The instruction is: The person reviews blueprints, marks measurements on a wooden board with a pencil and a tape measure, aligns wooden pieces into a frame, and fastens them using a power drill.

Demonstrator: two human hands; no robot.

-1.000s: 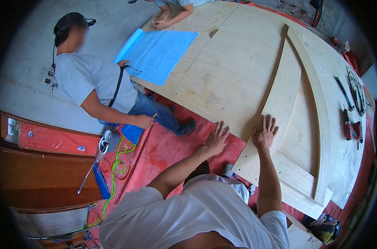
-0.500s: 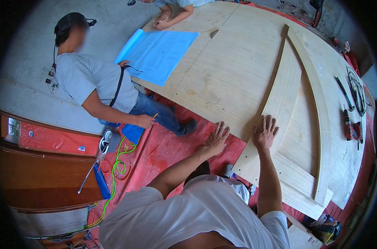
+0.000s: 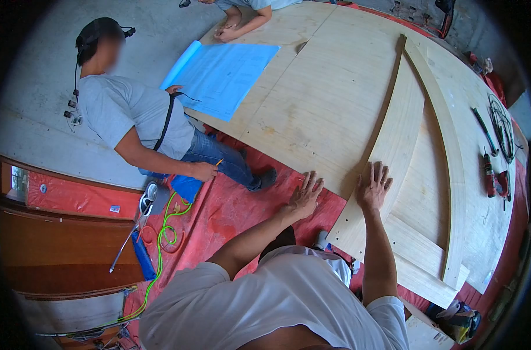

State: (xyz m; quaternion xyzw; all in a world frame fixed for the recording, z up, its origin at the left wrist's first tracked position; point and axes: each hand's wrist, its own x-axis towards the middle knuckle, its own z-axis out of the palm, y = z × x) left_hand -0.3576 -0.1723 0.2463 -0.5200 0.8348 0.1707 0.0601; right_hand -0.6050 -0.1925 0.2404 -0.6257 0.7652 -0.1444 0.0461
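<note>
My left hand (image 3: 305, 196) rests at the edge of the large plywood sheet (image 3: 300, 111), fingers spread and holding nothing. Palm down on a long wooden board (image 3: 398, 116) lies my right hand (image 3: 374, 185), also with its fingers apart. That board slants away from me and meets a second, curved board (image 3: 443, 140) near the far end. Across their near ends runs a shorter wooden piece (image 3: 423, 262), so the boards form a narrow frame on top of the sheet.
A co-worker (image 3: 143, 116) stands at left holding a pencil, beside a blue printed sheet (image 3: 224, 79). Another person's arms (image 3: 242, 26) lean on the far edge. At right lie a drill (image 3: 490, 175) and a coiled cable (image 3: 502, 128). A green cord (image 3: 160, 262) crosses the red floor covering (image 3: 218, 221).
</note>
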